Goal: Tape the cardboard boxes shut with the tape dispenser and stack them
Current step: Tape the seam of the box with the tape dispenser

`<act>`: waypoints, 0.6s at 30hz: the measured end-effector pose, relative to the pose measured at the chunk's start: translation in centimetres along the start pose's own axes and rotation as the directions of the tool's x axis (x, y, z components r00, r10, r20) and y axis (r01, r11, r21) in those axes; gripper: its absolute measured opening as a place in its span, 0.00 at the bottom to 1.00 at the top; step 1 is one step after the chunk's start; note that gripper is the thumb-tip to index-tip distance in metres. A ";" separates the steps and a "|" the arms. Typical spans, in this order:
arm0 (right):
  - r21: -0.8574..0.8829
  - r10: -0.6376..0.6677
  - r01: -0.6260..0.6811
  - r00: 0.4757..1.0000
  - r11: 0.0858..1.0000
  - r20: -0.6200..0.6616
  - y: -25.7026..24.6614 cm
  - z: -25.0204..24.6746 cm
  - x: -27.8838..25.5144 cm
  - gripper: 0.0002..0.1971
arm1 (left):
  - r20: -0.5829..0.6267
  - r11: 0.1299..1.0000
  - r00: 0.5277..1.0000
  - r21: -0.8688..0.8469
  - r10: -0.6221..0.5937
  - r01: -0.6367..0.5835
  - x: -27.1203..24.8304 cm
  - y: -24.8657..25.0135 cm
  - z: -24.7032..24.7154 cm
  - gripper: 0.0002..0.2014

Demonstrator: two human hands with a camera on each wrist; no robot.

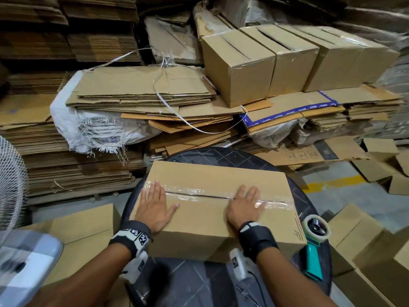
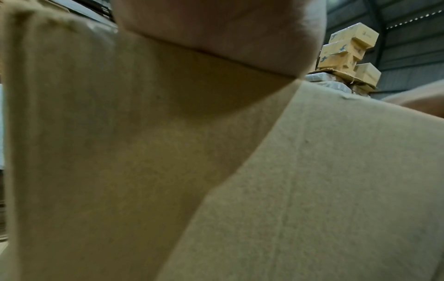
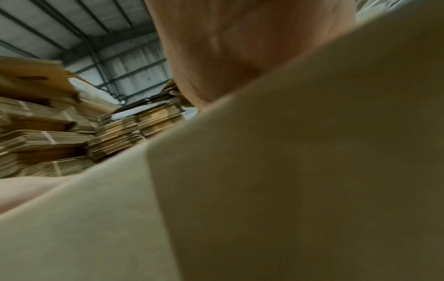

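With both your left hand (image 1: 155,207) and right hand (image 1: 245,207) laid flat, fingers straight, on the cardboard box (image 1: 208,220) atop the round dark table (image 1: 221,156), press outward along the clear tape (image 1: 194,192), the tape dispenser (image 1: 315,244) lying beside, amid stacked flattened cardboard (image 1: 141,94).

1. A warehouse or packing store for cardboard: stacks of flattened cartons (image 1: 66,165) fill the background, some bundled with white strapping (image 1: 168,103).
2. Corrugated metal walls and roof beams (image 3: 79,30) show in the right wrist view.
3. Made-up boxes (image 1: 261,63) sit in a row on the piles; others lie on the concrete floor (image 1: 332,180).
4. A woven sack (image 1: 93,129) wraps one bundle.
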State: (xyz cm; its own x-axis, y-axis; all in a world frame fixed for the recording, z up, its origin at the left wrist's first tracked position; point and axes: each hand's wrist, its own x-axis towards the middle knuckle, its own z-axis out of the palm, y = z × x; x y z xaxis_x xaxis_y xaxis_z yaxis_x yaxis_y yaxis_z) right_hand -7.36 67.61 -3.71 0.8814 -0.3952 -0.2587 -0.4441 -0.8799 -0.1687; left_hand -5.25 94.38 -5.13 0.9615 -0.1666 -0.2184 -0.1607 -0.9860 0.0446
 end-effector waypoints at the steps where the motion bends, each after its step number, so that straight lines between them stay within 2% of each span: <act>1: -0.017 -0.047 0.047 0.999 0.999 0.007 -1.6 0.3 -0.3 0.36 | 0.002 1.000 1.000 -0.005 -0.001 0.001 0.0 0.0 0.0 0.61; 4: -0.067 -0.134 0.136 0.991 0.988 0.029 -4.6 0.7 -0.8 0.40 | 0.003 1.000 1.000 -0.010 -0.001 0.001 0.0 -0.2 0.0 0.66; 7: -0.057 -0.143 0.144 0.989 0.988 0.028 -3.7 0.6 -0.6 0.38 | -0.008 1.000 1.000 -0.030 0.005 -0.005 0.0 -0.3 0.2 0.66; 11: 0.017 -0.014 0.014 1.000 1.000 0.001 2.8 -0.5 0.6 0.38 | -0.021 0.999 1.000 -0.033 0.011 -0.011 0.0 -0.3 0.3 0.62; 15: 0.037 0.129 -0.128 0.990 0.991 -0.051 10.6 -2.2 1.5 0.38 | -0.026 1.000 1.000 -0.016 0.010 -0.011 0.1 -0.4 0.6 0.53; 18: 0.089 0.215 -0.212 0.976 0.973 -0.027 13.6 -3.3 1.9 0.39 | -0.048 1.000 0.999 -0.022 0.013 -0.014 0.3 -0.4 0.9 0.48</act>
State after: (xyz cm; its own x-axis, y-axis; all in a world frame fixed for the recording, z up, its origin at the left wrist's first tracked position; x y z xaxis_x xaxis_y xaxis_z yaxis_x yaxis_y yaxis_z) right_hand -11.16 54.01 -3.41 0.7690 -0.5825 -0.2634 -0.6337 -0.7488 -0.1942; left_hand -5.13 94.74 -6.09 0.9689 -0.1787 -0.1711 -0.1691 -0.9832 0.0692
